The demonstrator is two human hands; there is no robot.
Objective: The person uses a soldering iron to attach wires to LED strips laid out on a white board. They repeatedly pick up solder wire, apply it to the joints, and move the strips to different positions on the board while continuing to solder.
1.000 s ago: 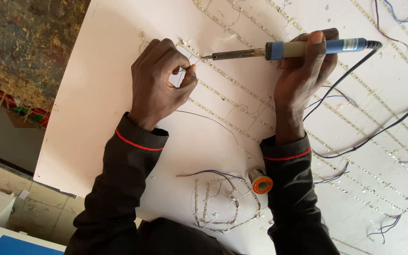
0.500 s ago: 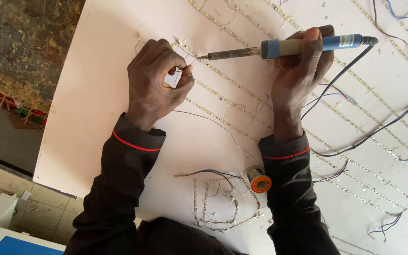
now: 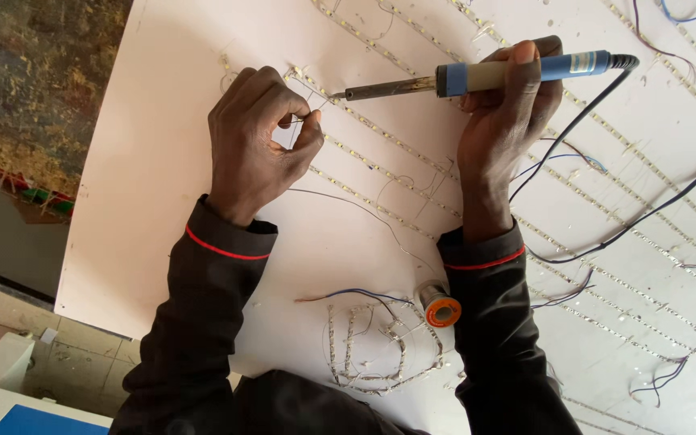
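Just soldering iron (image 3: 477, 76) between right fingers (image 3: 525, 68)

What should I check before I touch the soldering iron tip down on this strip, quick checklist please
1. Right hand grips the soldering iron by its handle, away from the metal shaft: ok.
2. Left hand pinches a thin wire near the iron's tip; fingertips sit close to it: not ok.
3. Tip lined up with the LED strip on the white board: ok.
4. Iron's black cord trails free to the right, not across the joint: ok.
5. Solder spool within reach between the sleeves: ok.
6. Tip hot and tinned: cannot tell.
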